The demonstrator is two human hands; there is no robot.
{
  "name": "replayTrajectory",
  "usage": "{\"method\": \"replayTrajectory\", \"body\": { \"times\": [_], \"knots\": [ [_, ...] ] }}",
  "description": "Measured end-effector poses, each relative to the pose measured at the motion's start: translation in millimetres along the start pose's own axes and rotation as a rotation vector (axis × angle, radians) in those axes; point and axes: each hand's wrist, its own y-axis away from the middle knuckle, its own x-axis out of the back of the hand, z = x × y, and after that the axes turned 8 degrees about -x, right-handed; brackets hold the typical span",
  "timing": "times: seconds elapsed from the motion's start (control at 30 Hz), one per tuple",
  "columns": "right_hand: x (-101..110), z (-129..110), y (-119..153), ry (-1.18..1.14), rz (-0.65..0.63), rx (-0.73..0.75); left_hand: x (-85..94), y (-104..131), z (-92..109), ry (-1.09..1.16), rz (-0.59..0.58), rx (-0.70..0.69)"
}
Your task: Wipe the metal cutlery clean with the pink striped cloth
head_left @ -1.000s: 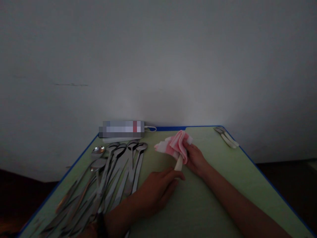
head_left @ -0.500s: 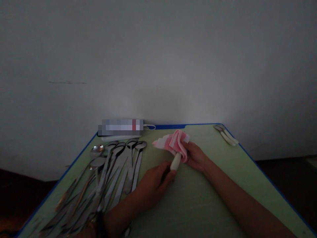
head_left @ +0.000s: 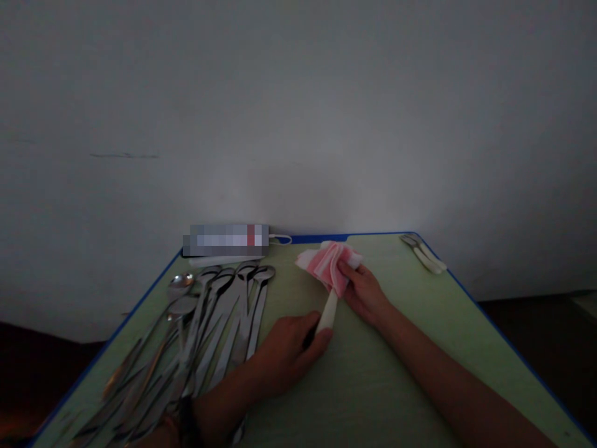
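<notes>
My left hand point(head_left: 293, 348) is closed round the lower end of a white handle point(head_left: 328, 313), which belongs to a piece of cutlery. The head of that piece is hidden inside a pink and white striped cloth point(head_left: 329, 261), so its kind does not show. My right hand point(head_left: 366, 289) pinches the cloth from the right, thumb on top, wrapping it about the upper end. Both hands are over the middle of the green table point(head_left: 373, 386).
Many metal spoons and other cutlery point(head_left: 219, 330) lie spread on the left, partly under my left forearm. Two white-handled pieces point(head_left: 426, 255) rest at the far right edge. A blurred-out box point(head_left: 226, 241) with a white cord stands at the back against the wall point(head_left: 298, 124).
The cloth has shifted slightly up along the piece, with its folds rearranged, and more of the white handle shows. My left hand has moved slightly down; my right hand still grips the cloth.
</notes>
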Motion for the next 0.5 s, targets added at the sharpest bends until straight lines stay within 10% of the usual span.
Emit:
{"method": "replayTrajectory", "body": {
  "times": [0.5],
  "knots": [
    [0.5,-17.8,6.0,-0.261,-0.157,-0.211,0.9,1.1,-1.4,0.192,0.193,0.073]
  ]
}}
